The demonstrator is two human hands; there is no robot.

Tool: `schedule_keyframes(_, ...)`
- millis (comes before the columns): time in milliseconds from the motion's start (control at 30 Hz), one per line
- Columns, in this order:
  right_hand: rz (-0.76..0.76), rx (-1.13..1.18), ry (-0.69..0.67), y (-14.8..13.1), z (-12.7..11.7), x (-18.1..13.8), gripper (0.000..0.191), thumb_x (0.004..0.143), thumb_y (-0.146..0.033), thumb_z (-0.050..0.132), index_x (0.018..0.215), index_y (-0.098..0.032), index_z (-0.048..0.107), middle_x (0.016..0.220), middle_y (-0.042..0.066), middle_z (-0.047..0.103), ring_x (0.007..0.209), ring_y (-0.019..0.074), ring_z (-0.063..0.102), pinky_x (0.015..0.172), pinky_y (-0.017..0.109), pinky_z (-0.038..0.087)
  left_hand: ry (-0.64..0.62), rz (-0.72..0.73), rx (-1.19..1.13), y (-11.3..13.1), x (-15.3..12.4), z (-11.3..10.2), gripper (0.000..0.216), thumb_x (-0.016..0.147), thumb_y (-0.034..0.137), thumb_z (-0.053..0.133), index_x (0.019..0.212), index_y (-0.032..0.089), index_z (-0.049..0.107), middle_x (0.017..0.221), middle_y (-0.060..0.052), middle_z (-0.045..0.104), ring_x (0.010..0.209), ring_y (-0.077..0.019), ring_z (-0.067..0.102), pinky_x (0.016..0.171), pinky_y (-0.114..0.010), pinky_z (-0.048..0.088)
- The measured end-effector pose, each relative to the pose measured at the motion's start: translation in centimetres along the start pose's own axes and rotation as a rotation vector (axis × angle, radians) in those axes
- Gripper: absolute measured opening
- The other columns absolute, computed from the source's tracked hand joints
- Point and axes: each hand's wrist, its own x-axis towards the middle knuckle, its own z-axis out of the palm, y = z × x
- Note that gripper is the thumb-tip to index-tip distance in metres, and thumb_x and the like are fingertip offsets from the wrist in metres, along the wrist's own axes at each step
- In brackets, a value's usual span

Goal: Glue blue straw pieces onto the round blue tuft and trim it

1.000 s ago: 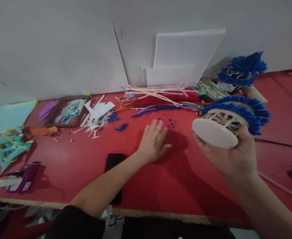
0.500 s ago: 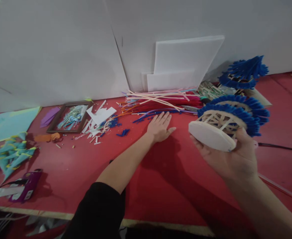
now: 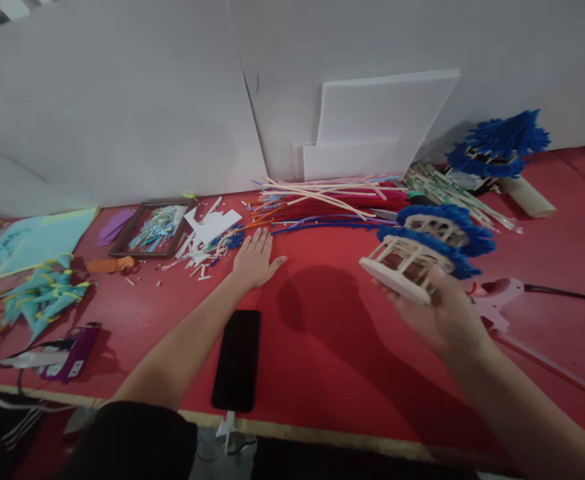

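Observation:
My right hand (image 3: pixel 445 313) holds up a small craft model (image 3: pixel 422 250) above the red table: a white round base, a lattice of pale sticks, and two tiers of blue fringe. My left hand (image 3: pixel 255 257) lies flat on the table (image 3: pixel 322 347), fingers stretched out and palm down, next to blue snippets (image 3: pixel 232 241) and white paper scraps (image 3: pixel 205 230). Just beyond its fingertips lies a long pile of coloured strips (image 3: pixel 332 200).
A black phone (image 3: pixel 237 360) lies near the front edge. White boards (image 3: pixel 372 127) lean on the wall. A second blue fringed model (image 3: pixel 500 143), a glue gun (image 3: pixel 495 300), a framed tray of cuttings (image 3: pixel 150 228), teal paper pieces (image 3: pixel 42 297) and a purple device (image 3: pixel 70 353) surround the work area.
My left hand slid leftward along the table toward the white scraps. My right hand moved the model lower and farther out, tilting it flatter. The phone and glue gun came into view.

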Motion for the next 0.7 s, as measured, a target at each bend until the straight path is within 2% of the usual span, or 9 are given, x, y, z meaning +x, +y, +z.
schedule_keyframes(100, 0.004, -0.096, -0.079, 1.5, 1.3, -0.5, 0.047, 0.076, -0.067, 0.074, 0.100, -0.027, 0.073, 0.101, 0.006, 0.080, 0.098, 0.0308, 0.077, 0.088, 0.054, 0.065, 0.080, -0.096, -0.024, -1.3, -1.0, -0.4, 0.072, 0.103, 0.050, 0.041, 0.152, -0.003, 0.047, 0.167, -0.027, 0.035, 0.161, -0.0388, 0.026, 0.132, -0.057, 0.017)
schedule_keyframes(233, -0.046, -0.298, -0.145, 3.6, 2.4, -0.1, 0.056, 0.064, -0.055, 0.089, 0.105, -0.023, 0.070, 0.098, 0.009, 0.079, 0.089, 0.0308, 0.076, 0.086, 0.057, 0.063, 0.223, -0.125, -0.120, -0.8, -1.9, -1.4, 0.047, 0.103, 0.043, 0.045, 0.133, 0.015, 0.068, 0.164, -0.015, 0.047, 0.160, -0.0358, 0.030, 0.132, -0.063, 0.011)
schedule_keyframes(267, -0.079, -0.351, -0.146, 4.1, 2.3, 0.2, 0.061, 0.060, -0.055, 0.091, 0.107, -0.023, 0.069, 0.101, 0.009, 0.079, 0.093, 0.0311, 0.075, 0.091, 0.058, 0.062, 0.256, -0.122, -0.157, -0.3, -2.0, -1.7, 0.040, 0.104, 0.041, 0.045, 0.122, 0.020, 0.073, 0.157, -0.012, 0.056, 0.158, -0.0348, 0.034, 0.132, -0.065, 0.009)
schedule_keyframes(333, -0.153, -0.452, -0.147, 4.8, 2.0, 0.9, 0.067, 0.055, -0.057, 0.092, 0.107, -0.024, 0.068, 0.110, 0.010, 0.076, 0.105, 0.0330, 0.073, 0.102, 0.059, 0.056, 0.304, -0.109, -0.246, 1.0, -2.2, -2.0, 0.033, 0.105, 0.035, 0.045, 0.104, 0.023, 0.076, 0.128, -0.010, 0.077, 0.150, -0.0335, 0.048, 0.130, -0.070, 0.006)
schedule_keyframes(400, -0.217, -0.555, -0.151, 5.2, 1.3, 1.3, 0.069, 0.052, -0.061, 0.092, 0.107, -0.025, 0.069, 0.117, 0.011, 0.073, 0.117, 0.0359, 0.068, 0.110, 0.061, 0.050, 0.326, -0.078, -0.352, 2.5, -2.4, -2.1, 0.031, 0.105, 0.026, 0.043, 0.106, 0.023, 0.074, 0.100, -0.006, 0.083, 0.132, -0.0293, 0.065, 0.129, -0.070, 0.012)
schedule_keyframes(433, -0.242, -0.608, -0.148, 5.3, 0.8, 1.3, 0.069, 0.053, -0.062, 0.091, 0.107, -0.025, 0.069, 0.119, 0.012, 0.072, 0.121, 0.0373, 0.065, 0.112, 0.062, 0.048, 0.332, -0.055, -0.408, 3.1, -2.5, -2.1, 0.031, 0.105, 0.021, 0.042, 0.115, 0.023, 0.071, 0.097, -0.005, 0.083, 0.124, -0.0261, 0.070, 0.129, -0.067, 0.020)
schedule_keyframes(500, -0.284, -0.709, -0.131, 5.5, -0.1, 0.7, 0.067, 0.055, -0.064, 0.089, 0.106, -0.024, 0.070, 0.120, 0.014, 0.071, 0.125, 0.0399, 0.062, 0.113, 0.065, 0.046, 0.346, -0.001, -0.513, 4.4, -3.0, -2.1, 0.035, 0.101, 0.013, 0.043, 0.125, 0.021, 0.066, 0.114, -0.006, 0.081, 0.121, -0.0218, 0.072, 0.125, -0.057, 0.037)
schedule_keyframes(567, -0.319, -0.797, -0.112, 5.3, -1.1, -0.6, 0.065, 0.058, -0.065, 0.087, 0.106, -0.024, 0.071, 0.120, 0.016, 0.070, 0.124, 0.0417, 0.061, 0.112, 0.068, 0.045, 0.361, 0.049, -0.606, 5.5, -3.7, -2.3, 0.035, 0.097, 0.009, 0.045, 0.122, 0.019, 0.067, 0.128, -0.008, 0.076, 0.125, -0.0208, 0.070, 0.118, -0.047, 0.049)
schedule_keyframes(700, -0.400, -0.922, -0.075, 2.9, -2.5, -3.9, 0.046, 0.078, -0.060, 0.072, 0.108, -0.025, 0.074, 0.113, 0.015, 0.073, 0.114, 0.0405, 0.065, 0.106, 0.071, 0.048, 0.374, 0.126, -0.762, 7.8, -5.5, -3.3, 0.029, 0.102, 0.020, 0.045, 0.118, 0.018, 0.070, 0.127, -0.009, 0.077, 0.123, -0.0211, 0.072, 0.111, -0.040, 0.056)
